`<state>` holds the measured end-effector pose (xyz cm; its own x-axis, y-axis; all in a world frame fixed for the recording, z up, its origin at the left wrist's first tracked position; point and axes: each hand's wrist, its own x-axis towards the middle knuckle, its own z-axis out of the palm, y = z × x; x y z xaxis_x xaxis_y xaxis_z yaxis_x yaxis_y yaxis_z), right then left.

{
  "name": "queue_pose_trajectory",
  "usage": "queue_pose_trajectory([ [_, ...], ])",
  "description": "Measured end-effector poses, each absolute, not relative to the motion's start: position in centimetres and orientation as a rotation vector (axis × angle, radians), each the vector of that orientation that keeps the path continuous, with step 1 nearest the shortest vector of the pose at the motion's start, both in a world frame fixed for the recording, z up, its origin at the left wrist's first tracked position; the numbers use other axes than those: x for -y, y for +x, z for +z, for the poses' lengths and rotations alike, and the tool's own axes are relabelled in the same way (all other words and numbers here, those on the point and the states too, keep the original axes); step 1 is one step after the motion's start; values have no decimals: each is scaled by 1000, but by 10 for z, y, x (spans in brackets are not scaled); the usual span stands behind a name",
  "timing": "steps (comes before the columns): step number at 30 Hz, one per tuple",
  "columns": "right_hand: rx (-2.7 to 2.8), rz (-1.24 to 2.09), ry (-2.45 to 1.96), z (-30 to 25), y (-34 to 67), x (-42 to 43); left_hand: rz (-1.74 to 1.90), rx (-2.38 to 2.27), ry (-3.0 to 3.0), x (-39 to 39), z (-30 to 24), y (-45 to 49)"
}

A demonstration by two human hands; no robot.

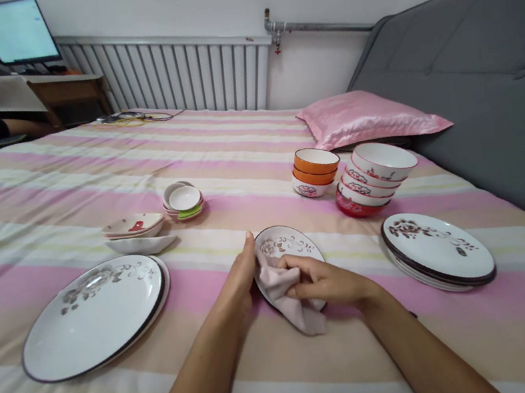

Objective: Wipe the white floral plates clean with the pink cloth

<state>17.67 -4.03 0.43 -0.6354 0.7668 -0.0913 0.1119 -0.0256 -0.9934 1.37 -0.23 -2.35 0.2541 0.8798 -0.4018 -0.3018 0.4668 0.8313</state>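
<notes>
A small white plate (pixel 295 239) with a dark rim and a brown flower pattern is in front of me. My left hand (pixel 242 271) grips its left edge, thumb up along the rim and the other fingers hidden behind or under it. In my right hand (pixel 325 280) is a bunched pale pink cloth (pixel 287 294), pinched between thumb and fingers and pressed on the plate's face. One end of the cloth hangs over the near rim. Cloth and fingers cover much of the plate's lower part.
Large oval plates (pixel 105 312) lie left; stacked round plates (pixel 439 247) lie right. Beyond stand orange bowls (pixel 317 170), a taller bowl stack (pixel 373 177), boat-shaped dishes (pixel 137 235) and small saucers (pixel 184 200). A pink pillow (pixel 370 113) lies on the striped bedding. A person sits far left by monitors.
</notes>
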Motion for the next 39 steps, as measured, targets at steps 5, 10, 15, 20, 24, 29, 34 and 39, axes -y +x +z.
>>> queue_pose_trajectory([
  [5, 1294, 1437, -902, 3, 179, 33, 855, -990, 598, 2, -14, 16],
  [10, 912, 903, -1061, 5, 198, 20, 812, -1054, 554, 3, -11, 14],
  [15, 1150, 563, -1308, -1, 201, 17, 799, -1063, 588, 5, -11, 13],
  [20, 1739, 593, -1447, -16, 183, 21, 808, -1047, 632, 4, -10, 14],
  [24, 1996, 503, -1408, -20, 176, 24, 817, -1032, 656, 3, -12, 15],
  [29, 2083, 739, -1165, -12, 172, 29, 843, -1034, 653, 3, -15, 14],
  [34, 2076, 930, -1036, -3, 168, 36, 867, -1039, 657, 4, -11, 15],
  [39, 2039, 1177, -992, 6, 170, 40, 875, -1036, 602, 3, -10, 16],
])
